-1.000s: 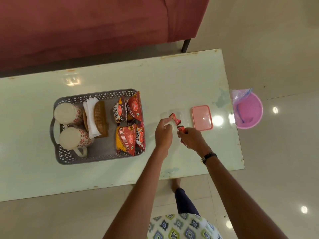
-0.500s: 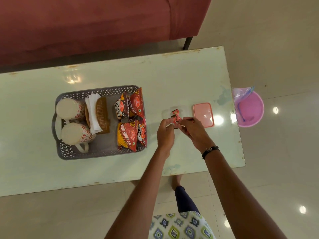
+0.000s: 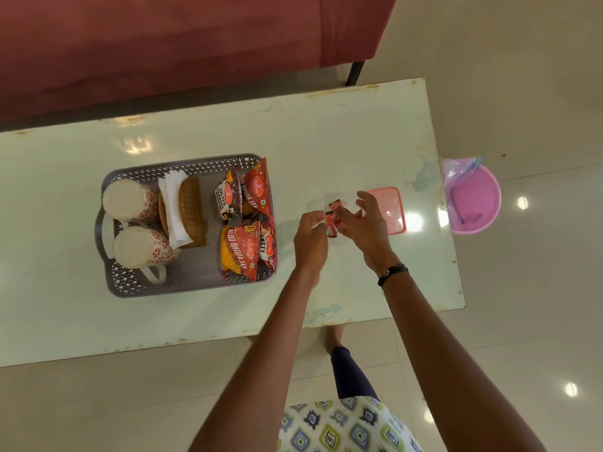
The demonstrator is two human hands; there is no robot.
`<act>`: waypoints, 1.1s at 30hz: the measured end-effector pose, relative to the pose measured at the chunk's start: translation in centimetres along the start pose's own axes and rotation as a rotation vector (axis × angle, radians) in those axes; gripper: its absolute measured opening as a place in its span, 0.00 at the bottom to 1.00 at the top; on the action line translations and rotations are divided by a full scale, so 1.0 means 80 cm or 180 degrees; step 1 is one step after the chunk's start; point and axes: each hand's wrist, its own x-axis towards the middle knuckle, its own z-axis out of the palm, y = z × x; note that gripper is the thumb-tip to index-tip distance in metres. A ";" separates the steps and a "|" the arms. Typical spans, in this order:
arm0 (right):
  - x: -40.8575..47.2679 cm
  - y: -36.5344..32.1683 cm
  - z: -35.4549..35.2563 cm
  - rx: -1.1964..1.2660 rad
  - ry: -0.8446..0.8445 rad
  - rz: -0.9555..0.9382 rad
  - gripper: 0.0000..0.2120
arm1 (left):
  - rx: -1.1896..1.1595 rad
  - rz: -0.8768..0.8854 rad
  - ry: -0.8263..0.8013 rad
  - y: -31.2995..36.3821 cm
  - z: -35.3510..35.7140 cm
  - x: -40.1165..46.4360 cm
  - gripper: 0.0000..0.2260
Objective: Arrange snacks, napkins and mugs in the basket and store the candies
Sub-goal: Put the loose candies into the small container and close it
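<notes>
A person's left hand (image 3: 310, 238) and right hand (image 3: 365, 223) meet over a clear plastic container (image 3: 337, 199), pinching red-wrapped candies (image 3: 333, 220) between the fingertips, seemingly to drop them in for storage. The right hand's other fingers are spread. The container's pink lid (image 3: 390, 210) waits just right of the right hand. Well left of the left hand, the grey basket (image 3: 182, 287) already holds mugs (image 3: 137, 225), napkins (image 3: 173, 203) and snack packets (image 3: 246, 220).

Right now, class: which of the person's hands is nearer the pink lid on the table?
Right. The right hand sits just beside the pink lid, partly overlapping its near edge; the left hand is farther, toward the basket.
</notes>
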 end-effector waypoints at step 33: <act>-0.001 0.070 -0.016 -0.2094 0.1063 -0.1473 0.22 | 0.0445 -0.0072 -0.0098 -0.008 0.011 0.010 0.17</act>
